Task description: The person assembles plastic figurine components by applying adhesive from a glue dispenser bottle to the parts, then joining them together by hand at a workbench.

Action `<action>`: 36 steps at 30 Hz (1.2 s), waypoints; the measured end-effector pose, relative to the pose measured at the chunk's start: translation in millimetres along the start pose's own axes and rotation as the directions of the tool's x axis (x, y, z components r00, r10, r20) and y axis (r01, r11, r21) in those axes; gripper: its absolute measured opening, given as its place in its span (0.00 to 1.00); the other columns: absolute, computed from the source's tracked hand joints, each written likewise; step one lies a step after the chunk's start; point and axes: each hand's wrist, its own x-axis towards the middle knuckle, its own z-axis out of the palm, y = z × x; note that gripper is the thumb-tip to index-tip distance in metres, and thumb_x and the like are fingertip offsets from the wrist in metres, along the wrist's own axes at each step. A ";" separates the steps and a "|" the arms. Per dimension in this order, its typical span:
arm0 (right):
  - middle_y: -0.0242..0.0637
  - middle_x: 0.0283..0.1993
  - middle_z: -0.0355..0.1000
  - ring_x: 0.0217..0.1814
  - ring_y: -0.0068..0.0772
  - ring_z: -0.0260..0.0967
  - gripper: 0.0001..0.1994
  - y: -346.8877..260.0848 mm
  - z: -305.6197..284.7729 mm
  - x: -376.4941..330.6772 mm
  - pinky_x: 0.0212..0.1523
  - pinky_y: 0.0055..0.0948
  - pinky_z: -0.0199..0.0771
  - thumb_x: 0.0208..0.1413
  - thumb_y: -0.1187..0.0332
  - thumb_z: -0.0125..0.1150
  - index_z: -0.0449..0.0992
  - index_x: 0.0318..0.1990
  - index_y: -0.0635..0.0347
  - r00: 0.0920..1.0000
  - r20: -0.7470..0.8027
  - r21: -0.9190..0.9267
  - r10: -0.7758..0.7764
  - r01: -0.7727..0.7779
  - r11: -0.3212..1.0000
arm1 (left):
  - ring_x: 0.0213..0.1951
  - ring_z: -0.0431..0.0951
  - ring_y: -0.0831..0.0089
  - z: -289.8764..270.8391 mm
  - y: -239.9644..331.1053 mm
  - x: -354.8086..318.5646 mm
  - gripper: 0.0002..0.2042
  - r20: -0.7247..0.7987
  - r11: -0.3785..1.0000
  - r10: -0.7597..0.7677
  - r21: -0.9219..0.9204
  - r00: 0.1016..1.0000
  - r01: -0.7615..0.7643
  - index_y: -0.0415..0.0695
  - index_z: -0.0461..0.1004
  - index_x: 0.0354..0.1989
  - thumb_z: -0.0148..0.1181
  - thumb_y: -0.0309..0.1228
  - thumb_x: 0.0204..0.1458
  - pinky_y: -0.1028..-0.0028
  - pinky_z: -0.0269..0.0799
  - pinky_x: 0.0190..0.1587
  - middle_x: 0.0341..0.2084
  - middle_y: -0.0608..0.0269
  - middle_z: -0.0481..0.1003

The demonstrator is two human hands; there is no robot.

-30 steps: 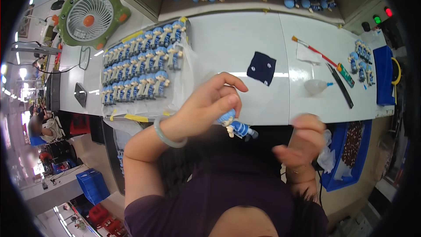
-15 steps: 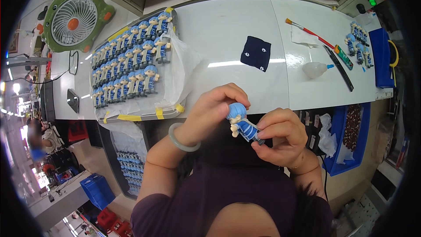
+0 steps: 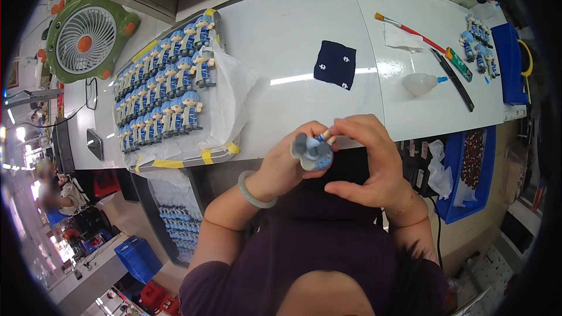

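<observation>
My left hand [image 3: 288,161] is closed round a small blue-haired figurine [image 3: 316,151] just in front of the table edge. The figurine is tipped so that its dark feet and the underside of its pale coat face up, with its head down toward my palm. Beside it, my right hand [image 3: 372,161] is open, thumb and fingers wide apart. Its fingertips come close to the figurine's small arm; whether they touch it I cannot tell. Beyond my hands a dark navy cloth [image 3: 335,65] with white motifs lies on the white table [image 3: 275,35].
A taped tray [image 3: 219,155] of several standing figurines fills the left, by a green fan [image 3: 88,38] and a phone [image 3: 94,144]. On the right lie a red-handled brush [image 3: 413,30], a squeeze bottle [image 3: 420,84], black tweezers [image 3: 455,85] and more figurines [image 3: 480,52].
The figurine has turned from lying sideways to feet up, now in my left hand alone. My right hand has let go of its legs and spread open. The view has shifted slightly.
</observation>
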 end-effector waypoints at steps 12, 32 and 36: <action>0.35 0.34 0.69 0.36 0.35 0.66 0.20 11.7 13.5 -3.9 0.37 0.29 0.64 0.34 0.76 0.64 0.71 0.41 0.62 0.988 -0.129 -0.030 -0.090 0.087 0.996 | 0.28 0.67 0.78 -1.0 -7.5 1.8 0.14 0.036 0.783 0.372 0.524 0.927 -0.334 0.39 0.59 0.43 0.40 0.37 0.55 0.80 0.63 0.32 0.32 0.61 0.66; 0.43 0.49 0.59 0.46 0.31 0.57 0.31 43.0 -34.1 -19.9 0.45 0.29 0.57 0.42 0.75 0.54 0.49 0.56 0.66 0.671 -0.707 -0.276 -0.223 0.028 0.961 | 0.26 0.66 0.71 -18.7 -6.4 7.7 0.16 0.266 0.411 0.415 0.799 0.870 -0.440 0.40 0.57 0.42 0.53 0.21 0.45 0.75 0.63 0.32 0.26 0.60 0.65; 0.44 0.49 0.60 0.48 0.32 0.57 0.32 50.5 -57.1 -15.2 0.46 0.29 0.56 0.41 0.74 0.56 0.52 0.56 0.63 0.596 -0.778 -0.314 -0.200 -0.091 0.945 | 0.25 0.61 0.77 -22.5 -8.7 8.0 0.14 0.326 0.369 0.414 0.794 0.850 -0.484 0.37 0.54 0.44 0.47 0.23 0.49 0.78 0.59 0.29 0.27 0.59 0.63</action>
